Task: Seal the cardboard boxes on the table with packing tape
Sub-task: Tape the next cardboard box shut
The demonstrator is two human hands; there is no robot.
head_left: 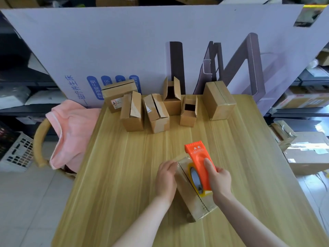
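The right hand (219, 180) wraps its grip round the orange plastic tape dispenser (199, 157), with the thumb laid along the top. The dispenser carries a roll of clear packing tape (195, 177) on a yellow core. It rests on the top of a brown cardboard box (194, 205), which lies near the front middle of the pale wooden tabletop (124, 175). The left hand (166, 179) holds the far left end of that box, its grip curled over the edge where glossy tape covers the corner.

Six more small cardboard boxes stand in a row along the far edge of the tabletop, well apart from the hands.
- At the left is a closed box with a white label (117, 93).
- Just in front of it are a box with one raised flap (132, 113) and a long box with loose flaps (156, 113).
- An upright open box (172, 97) and a smaller open box (189, 111) follow. Both are dark inside, and what they hold cannot be told.
- A larger closed box (219, 100) ends the row at the right.

Behind them leans a big white printed cardboard sheet (124, 41). To the left, a pink cloth (71, 129) hangs over a curved wooden chair back (38, 143), with a white plastic crate (17, 154) on the floor beyond. Taped cartons (306, 152) sit on the floor to the right.
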